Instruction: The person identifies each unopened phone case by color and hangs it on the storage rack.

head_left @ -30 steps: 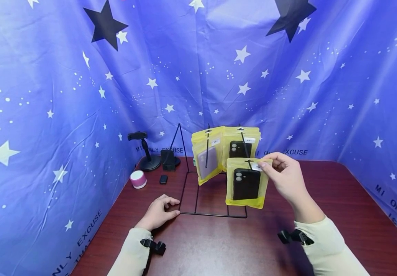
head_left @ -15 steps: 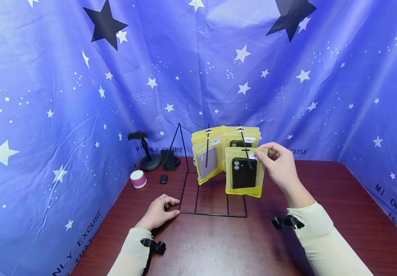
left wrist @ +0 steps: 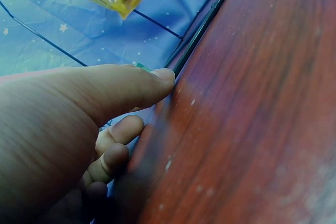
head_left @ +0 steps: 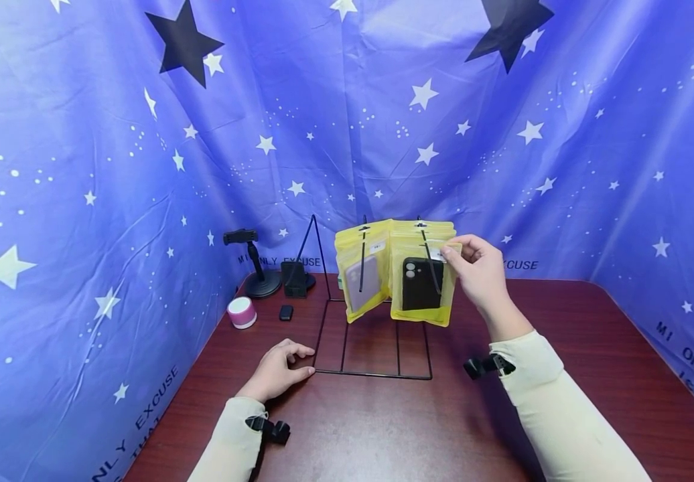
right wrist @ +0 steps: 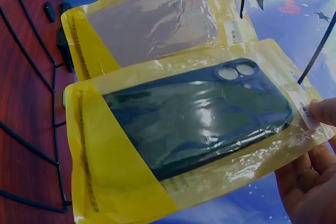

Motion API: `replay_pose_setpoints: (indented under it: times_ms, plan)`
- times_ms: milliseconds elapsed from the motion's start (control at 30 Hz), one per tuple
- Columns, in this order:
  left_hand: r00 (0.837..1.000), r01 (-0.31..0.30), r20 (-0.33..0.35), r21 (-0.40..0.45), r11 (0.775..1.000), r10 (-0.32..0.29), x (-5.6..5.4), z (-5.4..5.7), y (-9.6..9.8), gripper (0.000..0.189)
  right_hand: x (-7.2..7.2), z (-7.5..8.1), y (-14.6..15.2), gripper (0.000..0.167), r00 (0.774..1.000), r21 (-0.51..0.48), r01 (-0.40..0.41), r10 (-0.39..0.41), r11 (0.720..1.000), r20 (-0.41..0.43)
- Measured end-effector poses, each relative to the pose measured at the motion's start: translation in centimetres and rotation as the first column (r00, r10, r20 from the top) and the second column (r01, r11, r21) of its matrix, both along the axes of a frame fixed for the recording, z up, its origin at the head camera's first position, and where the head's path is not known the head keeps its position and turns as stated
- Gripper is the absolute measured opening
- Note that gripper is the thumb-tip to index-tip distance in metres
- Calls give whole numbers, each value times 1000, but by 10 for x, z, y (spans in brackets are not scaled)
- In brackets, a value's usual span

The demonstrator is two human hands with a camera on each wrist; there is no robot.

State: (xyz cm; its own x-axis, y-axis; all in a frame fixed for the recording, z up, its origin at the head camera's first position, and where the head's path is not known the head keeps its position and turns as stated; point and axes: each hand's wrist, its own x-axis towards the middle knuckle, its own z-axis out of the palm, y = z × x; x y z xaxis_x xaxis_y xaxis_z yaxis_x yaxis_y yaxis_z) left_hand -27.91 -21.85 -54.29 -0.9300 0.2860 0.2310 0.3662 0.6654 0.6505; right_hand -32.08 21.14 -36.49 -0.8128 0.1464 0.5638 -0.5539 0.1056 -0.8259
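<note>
My right hand pinches the top right corner of a yellow, clear-fronted pouch holding a black phone case. A black hook of the wire display rack reaches the pouch's hang hole, and its tip shows in front of the pouch in the head view. Behind it hang more yellow pouches, largely hidden. On the hook to the left hangs a pouch with a lilac phone case. My left hand touches the rack's front left corner, thumb tip against the rod, other fingers loosely bent.
At the back left of the table stand a black phone stand and a dark block-like object. Nearer are a pink and white round container and a small black object. A starry blue curtain surrounds the table.
My right hand has moved the pouch back and up along the hook, towards the pouches behind. The left hand and the rack have stayed in place.
</note>
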Motion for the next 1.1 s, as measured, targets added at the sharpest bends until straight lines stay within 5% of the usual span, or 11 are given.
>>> replay_pose_setpoints:
  times_ms: [233,1100]
  plan:
    - [1000,1,8,-4,1000,0,0,1,0,31,13,21,-12,21,1000,-10,14,-13,1000,19]
    - [1000,7,-15,-5,1000,-7,2,1,1,31,20,22,-14,19,998,51,69,-69,996,11]
